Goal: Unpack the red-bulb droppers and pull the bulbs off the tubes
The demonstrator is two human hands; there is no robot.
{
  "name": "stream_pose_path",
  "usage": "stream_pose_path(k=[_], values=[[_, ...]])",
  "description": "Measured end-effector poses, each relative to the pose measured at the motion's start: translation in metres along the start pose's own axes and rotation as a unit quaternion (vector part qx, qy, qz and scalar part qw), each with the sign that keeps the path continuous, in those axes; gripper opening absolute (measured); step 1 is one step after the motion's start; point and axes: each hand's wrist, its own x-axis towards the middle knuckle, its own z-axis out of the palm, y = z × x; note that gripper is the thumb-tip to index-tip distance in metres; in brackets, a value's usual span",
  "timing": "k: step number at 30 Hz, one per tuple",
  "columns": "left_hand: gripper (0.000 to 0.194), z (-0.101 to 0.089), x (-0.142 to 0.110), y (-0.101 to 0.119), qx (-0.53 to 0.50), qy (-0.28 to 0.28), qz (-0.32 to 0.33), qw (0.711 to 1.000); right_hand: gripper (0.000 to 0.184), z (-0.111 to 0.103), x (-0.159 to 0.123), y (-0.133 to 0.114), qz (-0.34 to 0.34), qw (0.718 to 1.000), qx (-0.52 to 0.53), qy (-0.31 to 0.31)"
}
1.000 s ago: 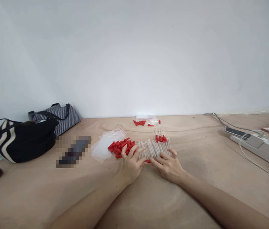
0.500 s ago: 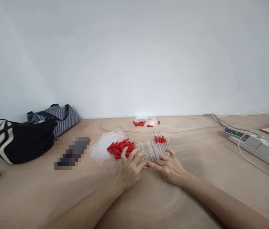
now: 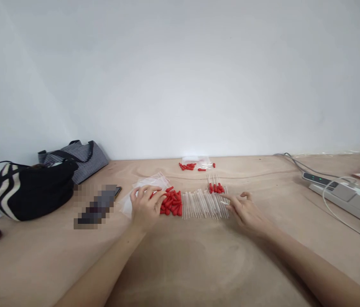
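Observation:
A row of clear plastic tubes lies on the wooden table, with a heap of red caps at its left end. My left hand rests with fingers curled over the left edge of the red caps and the clear plastic bags. At the right end of the tube row, my right hand points its forefinger and thumb at the tubes. A few capped tubes lie just behind the row.
Two bags sit at the far left, a blurred dark object beside them. More red caps and a clear bag lie near the wall. A power strip with cables runs along the right.
Both hands have moved apart from the middle of the tube row: the left went left onto the red caps and bags, the right went to the row's right end.

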Motion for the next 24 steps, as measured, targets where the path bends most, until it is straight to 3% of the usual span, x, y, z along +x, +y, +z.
stream_pose_path(k=[2, 5, 9, 13, 17, 24], values=[[0.018, -0.007, 0.006, -0.018, -0.065, -0.102, -0.017, 0.993, 0.028, 0.003, 0.002, 0.001, 0.044, 0.998, 0.043, 0.001], [0.018, -0.018, 0.012, -0.037, -0.155, -0.249, -0.02, 0.956, 0.024, 0.014, 0.012, -0.004, 0.091, 0.992, 0.089, -0.002], [0.011, -0.023, 0.011, -0.055, -0.17, -0.351, -0.064, 0.919, 0.025, 0.032, 0.034, -0.014, 0.152, 0.983, 0.098, 0.017], [0.008, -0.018, 0.006, -0.063, -0.182, -0.384, -0.115, 0.898, 0.029, 0.044, 0.053, -0.031, 0.178, 0.984, 0.014, -0.026], [0.014, -0.017, 0.005, -0.062, -0.177, -0.384, -0.144, 0.895, 0.031, 0.049, 0.065, -0.05, 0.191, 0.978, -0.043, -0.075], [0.022, -0.016, 0.004, -0.06, -0.14, -0.359, -0.085, 0.919, 0.025, 0.054, 0.075, -0.068, 0.178, 0.978, -0.058, -0.095]])
